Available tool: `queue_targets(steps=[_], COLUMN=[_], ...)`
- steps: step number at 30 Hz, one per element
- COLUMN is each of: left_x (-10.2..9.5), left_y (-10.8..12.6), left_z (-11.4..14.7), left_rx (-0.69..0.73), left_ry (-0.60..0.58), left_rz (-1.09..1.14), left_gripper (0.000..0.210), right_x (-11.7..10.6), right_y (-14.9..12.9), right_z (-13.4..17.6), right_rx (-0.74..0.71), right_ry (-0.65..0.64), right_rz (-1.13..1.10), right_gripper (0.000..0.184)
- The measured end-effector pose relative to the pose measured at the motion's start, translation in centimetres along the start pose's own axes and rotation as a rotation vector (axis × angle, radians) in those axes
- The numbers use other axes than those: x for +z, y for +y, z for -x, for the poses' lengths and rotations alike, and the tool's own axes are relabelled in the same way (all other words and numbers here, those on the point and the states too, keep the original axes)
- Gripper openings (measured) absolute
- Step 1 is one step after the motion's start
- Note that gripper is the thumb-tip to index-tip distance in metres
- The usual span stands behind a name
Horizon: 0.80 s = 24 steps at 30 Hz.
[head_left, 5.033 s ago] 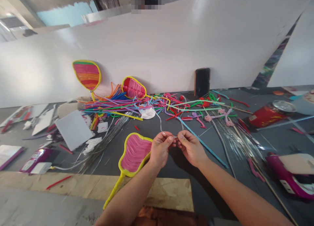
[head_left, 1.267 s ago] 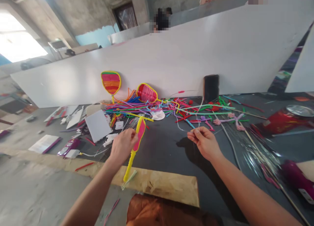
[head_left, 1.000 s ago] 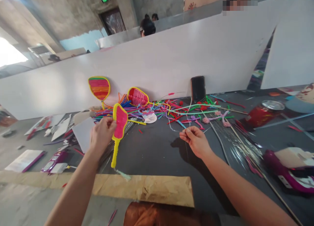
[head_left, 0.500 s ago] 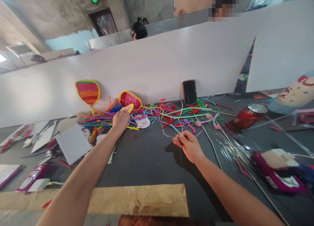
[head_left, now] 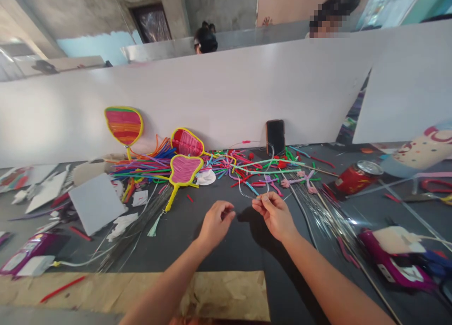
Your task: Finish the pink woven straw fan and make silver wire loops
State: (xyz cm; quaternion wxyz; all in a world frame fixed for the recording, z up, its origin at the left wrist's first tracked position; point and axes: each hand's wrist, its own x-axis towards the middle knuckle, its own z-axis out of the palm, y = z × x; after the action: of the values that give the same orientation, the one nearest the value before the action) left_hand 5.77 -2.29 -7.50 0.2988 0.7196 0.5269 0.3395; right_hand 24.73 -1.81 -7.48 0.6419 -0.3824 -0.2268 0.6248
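My right hand (head_left: 277, 217) pinches a thin pale wire (head_left: 243, 193) between thumb and fingertips, just above the dark table. The wire bends back in a loop towards the phone. To its left, my left hand (head_left: 215, 226) hovers with nothing in it, thumb and fingers slightly apart and curled. Beyond it lies a small fan-shaped piece (head_left: 186, 170), pink inside a fuzzy yellow rim, with a yellow handle and a pale green tassel (head_left: 154, 226). Two more yellow-rimmed fans, a striped one (head_left: 124, 126) and a magenta one (head_left: 187, 142), lean against the white panel.
Colourful pipe cleaners (head_left: 144, 169) are heaped along the panel (head_left: 219, 90). A black phone (head_left: 275, 137) leans there too. At right are a red can (head_left: 358, 179), bare wires (head_left: 328, 207) and a purple glue-gun-like tool (head_left: 397, 264). Brown paper (head_left: 226, 292) lies in front. People sit beyond the panel.
My left hand has let go of the pink fan, now lying by the pipe cleaners, and has come back right towards my right hand. The right hand keeps its pinch.
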Motion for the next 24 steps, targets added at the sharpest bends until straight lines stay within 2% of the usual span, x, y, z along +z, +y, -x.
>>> queue_targets(steps=[4,6,14,18,24], left_x=[0.6,0.6,0.0,-0.7,-0.6], left_y=[0.3,0.5,2.8,2.8,1.5], left_z=[1.0,1.0,-0.6,-0.5,0.1], left_rx=[0.094,0.083,-0.254,-0.353,-0.443], left_ry=[0.008,0.008,0.019,0.044,0.086], left_rz=[0.143,0.243,0.923,1.104,1.322], left_gripper=[0.014,0.014,0.032,0.030,0.030], right_x=[0.0,0.3,4.0,5.3,5.7], right_y=[-1.0,-1.3,0.4,2.1,3.5], right_z=[0.1,0.2,2.2,2.8,2.7], right_rx=[-0.088,-0.112,0.000,0.004,0.045], right_ry=[-0.003,-0.008,-0.064,-0.079,-0.100], right_rz=[-0.013,-0.011,0.027,0.008,0.019], right_gripper=[0.026,0.025,0.024,0.023,0.021])
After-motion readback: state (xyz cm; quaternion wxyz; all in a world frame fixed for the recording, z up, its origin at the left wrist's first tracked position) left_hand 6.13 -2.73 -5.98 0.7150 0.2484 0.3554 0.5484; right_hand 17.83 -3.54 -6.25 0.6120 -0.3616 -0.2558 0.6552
